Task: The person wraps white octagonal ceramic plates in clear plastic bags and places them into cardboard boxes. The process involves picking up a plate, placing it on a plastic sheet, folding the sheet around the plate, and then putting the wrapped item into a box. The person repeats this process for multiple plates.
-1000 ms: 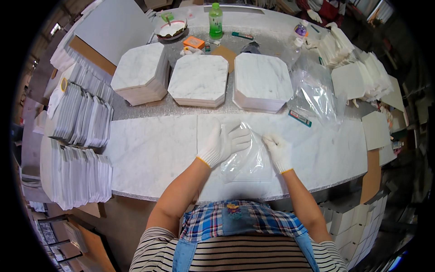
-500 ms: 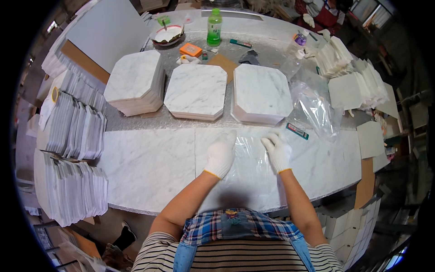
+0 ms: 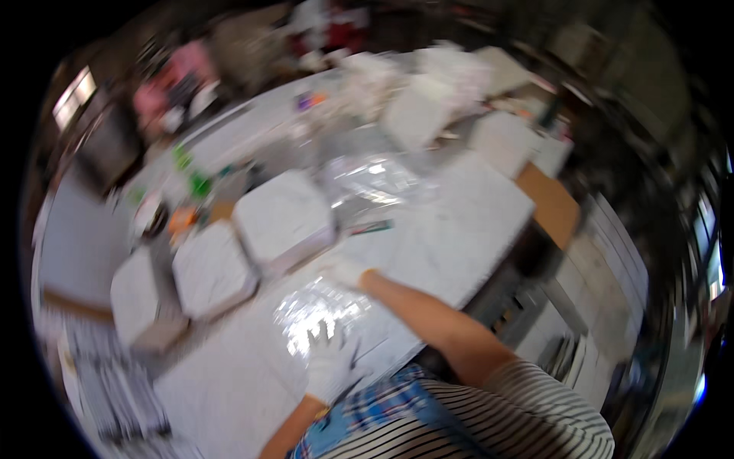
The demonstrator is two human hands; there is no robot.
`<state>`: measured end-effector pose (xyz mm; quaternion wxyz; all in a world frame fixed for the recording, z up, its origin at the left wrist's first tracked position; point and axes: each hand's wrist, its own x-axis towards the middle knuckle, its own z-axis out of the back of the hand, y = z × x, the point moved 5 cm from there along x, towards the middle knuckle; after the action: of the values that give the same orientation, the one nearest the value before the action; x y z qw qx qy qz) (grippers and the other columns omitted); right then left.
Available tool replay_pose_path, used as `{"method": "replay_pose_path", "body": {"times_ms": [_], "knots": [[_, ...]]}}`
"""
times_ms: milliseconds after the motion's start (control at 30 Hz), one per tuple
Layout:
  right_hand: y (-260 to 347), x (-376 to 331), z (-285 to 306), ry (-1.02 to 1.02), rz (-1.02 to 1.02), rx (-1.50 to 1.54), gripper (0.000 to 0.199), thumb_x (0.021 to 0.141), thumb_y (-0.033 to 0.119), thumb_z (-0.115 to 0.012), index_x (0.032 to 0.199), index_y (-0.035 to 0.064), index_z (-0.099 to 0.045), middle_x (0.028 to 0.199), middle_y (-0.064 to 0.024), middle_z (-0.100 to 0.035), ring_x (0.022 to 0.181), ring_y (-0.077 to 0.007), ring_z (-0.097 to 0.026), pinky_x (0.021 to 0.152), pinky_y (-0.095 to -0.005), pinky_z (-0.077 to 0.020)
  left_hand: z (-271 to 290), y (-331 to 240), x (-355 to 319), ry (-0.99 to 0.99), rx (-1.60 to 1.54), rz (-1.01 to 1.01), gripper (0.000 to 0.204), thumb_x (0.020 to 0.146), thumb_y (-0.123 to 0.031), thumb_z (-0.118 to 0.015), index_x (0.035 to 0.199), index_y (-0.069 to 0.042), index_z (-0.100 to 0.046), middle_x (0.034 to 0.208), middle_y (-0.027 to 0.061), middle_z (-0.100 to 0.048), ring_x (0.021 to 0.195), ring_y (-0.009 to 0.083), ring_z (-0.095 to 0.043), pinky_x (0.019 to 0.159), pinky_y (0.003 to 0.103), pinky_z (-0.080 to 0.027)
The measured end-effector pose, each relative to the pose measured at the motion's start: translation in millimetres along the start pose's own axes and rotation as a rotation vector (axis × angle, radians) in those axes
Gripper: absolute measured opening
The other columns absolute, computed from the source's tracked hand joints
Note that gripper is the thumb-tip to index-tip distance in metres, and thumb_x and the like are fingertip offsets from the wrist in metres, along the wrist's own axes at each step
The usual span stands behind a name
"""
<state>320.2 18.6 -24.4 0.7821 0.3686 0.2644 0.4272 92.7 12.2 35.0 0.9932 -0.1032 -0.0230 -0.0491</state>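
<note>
A sheet or bag of clear plastic film [image 3: 294, 306] lies shining on the white marble-look slabs [image 3: 237, 356] in front of me. My left hand [image 3: 330, 371], in a white knit glove, rests on its near part with fingers spread. Beyond it, my right hand [image 3: 342, 271], gloved the same way, is at the film's far edge; motion smears its fingers, so I cannot make out any grip. Three stacks of white, grey-veined tiles with cut corners stand past the film; the right-hand tile stack [image 3: 284, 218] is nearest my right hand. A small green-and-dark flat packet [image 3: 371, 227] lies beside that stack.
More crumpled clear plastic [image 3: 375, 180] lies farther back. White tile stacks [image 3: 417, 115] stand at the far side, and grey-white tiles [image 3: 115, 390] at the left. A green bottle [image 3: 200, 184] and orange box [image 3: 182, 220] sit behind the tiles. A person [image 3: 177, 84] is in the background.
My view has swung to the right and blurred. My left hand has spread its fingers on the near part of the film; my right hand has reached across to its far edge.
</note>
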Motion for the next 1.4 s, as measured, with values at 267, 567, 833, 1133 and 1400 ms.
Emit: {"method": "replay_pose_path", "body": {"times_ms": [267,567,833,1133,1400], "knots": [[-19.6,-50.5,6.6,-0.019,-0.163,-0.235,0.032,0.086,0.031,-0.058,0.104,0.0122,-0.077,0.103,-0.015,-0.074,0.095,-0.0358,-0.07,0.086,-0.0481,-0.0534,-10.3,-33.8,-8.8,0.111,0.01,-0.106,0.069,0.081,-0.049,-0.071,0.135,-0.01,-0.053,0.134,0.0226,-0.049,0.128,0.05,-0.042,0.107,0.069,-0.027],[-14.9,-148.5,6.8,-0.163,-0.305,-0.138,0.03,0.085,0.031,-0.057,0.101,0.0147,-0.077,0.1,-0.0159,-0.074,0.092,-0.0374,-0.069,0.082,-0.0489,-0.0534,-56.5,-41.1,-41.2,-0.125,0.334,-0.365,0.04,0.086,-0.026,-0.057,0.124,-0.014,-0.051,0.122,0.018,-0.049,0.118,0.0479,-0.048,0.097,0.068,-0.036],[-16.0,-222.6,6.8,-0.306,-0.366,-0.077,0.029,0.085,0.031,-0.057,0.097,0.014,-0.077,0.095,-0.0146,-0.074,0.087,-0.0378,-0.069,0.08,-0.0482,-0.0536,-62.0,-62.9,-56.9,-0.207,0.413,-0.554,0.047,0.086,-0.021,-0.06,0.131,-0.014,-0.051,0.121,0.0149,-0.055,0.11,0.0418,-0.058,0.092,0.063,-0.046],[-37.7,-289.6,-34.4,-0.39,-0.412,-0.064,0.03,0.087,0.029,-0.055,0.094,0.007,-0.074,0.093,-0.0202,-0.07,0.083,-0.0418,-0.066,0.074,-0.0505,-0.0528,-30.3,-85.5,-86.1,-0.184,0.498,-0.96,0.042,0.099,-0.026,-0.049,0.14,-0.018,-0.051,0.13,0.0148,-0.06,0.113,0.0412,-0.063,0.092,0.063,-0.049],[-57.7,-316.1,-53.7,-0.498,-0.361,0.253,0.027,0.089,0.026,-0.055,0.097,0.0043,-0.069,0.095,-0.0187,-0.07,0.089,-0.0368,-0.066,0.079,-0.0446,-0.0511,62.6,-150.9,-57.7,0.55,0.114,-0.699,0.08,0.081,-0.029,-0.073,0.151,-0.007,-0.043,0.149,0.0246,-0.046,0.14,0.0465,-0.04,0.117,0.058,-0.03]]}}
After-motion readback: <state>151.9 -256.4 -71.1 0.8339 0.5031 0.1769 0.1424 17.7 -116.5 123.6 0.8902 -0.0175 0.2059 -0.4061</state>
